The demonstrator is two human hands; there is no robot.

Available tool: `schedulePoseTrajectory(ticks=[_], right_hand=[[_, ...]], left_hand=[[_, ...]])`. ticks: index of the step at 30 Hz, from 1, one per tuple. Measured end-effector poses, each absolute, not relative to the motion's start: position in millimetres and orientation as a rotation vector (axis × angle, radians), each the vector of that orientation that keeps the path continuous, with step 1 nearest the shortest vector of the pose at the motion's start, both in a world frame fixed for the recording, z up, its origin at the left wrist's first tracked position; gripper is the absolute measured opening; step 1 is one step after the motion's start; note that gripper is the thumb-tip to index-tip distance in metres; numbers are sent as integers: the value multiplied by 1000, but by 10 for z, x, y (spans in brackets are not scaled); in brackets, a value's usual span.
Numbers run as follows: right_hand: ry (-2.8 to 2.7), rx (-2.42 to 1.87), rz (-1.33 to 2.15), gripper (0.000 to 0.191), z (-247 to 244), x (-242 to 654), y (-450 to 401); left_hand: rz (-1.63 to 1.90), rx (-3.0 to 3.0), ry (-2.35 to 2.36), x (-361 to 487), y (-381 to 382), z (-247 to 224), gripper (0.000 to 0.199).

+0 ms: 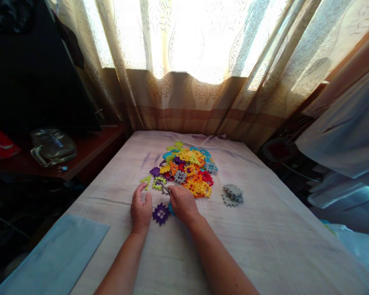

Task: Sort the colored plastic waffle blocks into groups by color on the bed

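Observation:
A heap of colourful notched plastic building pieces (189, 164) lies on the cloth-covered table. My right hand (183, 203) is at the heap's near edge, its fingers pinched on a grey piece (165, 189). To its left, my left hand (141, 208) rests with thumb and fingers apart, just below a lime green piece (146, 180), and I see nothing in it. Between the hands lies a purple square piece with a window pattern (161, 214). A blue piece (171, 208) is partly hidden under my right hand.
Several grey pieces (233, 193) form a small stack right of the heap. A light blue sheet (58, 250) lies at the left front. On a brown side table stand a glass jug (53, 146) and a red item (1, 144). Curtains (184, 96) hang behind the table.

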State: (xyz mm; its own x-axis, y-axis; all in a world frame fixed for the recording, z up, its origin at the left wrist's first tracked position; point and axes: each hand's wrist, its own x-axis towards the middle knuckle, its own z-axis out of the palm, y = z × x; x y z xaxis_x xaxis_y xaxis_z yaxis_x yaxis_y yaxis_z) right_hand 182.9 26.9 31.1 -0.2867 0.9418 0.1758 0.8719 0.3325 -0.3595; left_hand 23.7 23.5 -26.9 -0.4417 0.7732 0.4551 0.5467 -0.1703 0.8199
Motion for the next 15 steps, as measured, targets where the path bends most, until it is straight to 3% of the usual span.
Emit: schedulePoseTrajectory(ticks=[4, 15], right_hand=[[-1991, -1674, 332, 32, 371, 2312, 298], [-1388, -2454, 200, 38, 448, 3853, 238]], left_hand=[[1576, 1643, 1881, 239, 215, -241, 32], [927, 2245, 1998, 390, 110, -269, 54]])
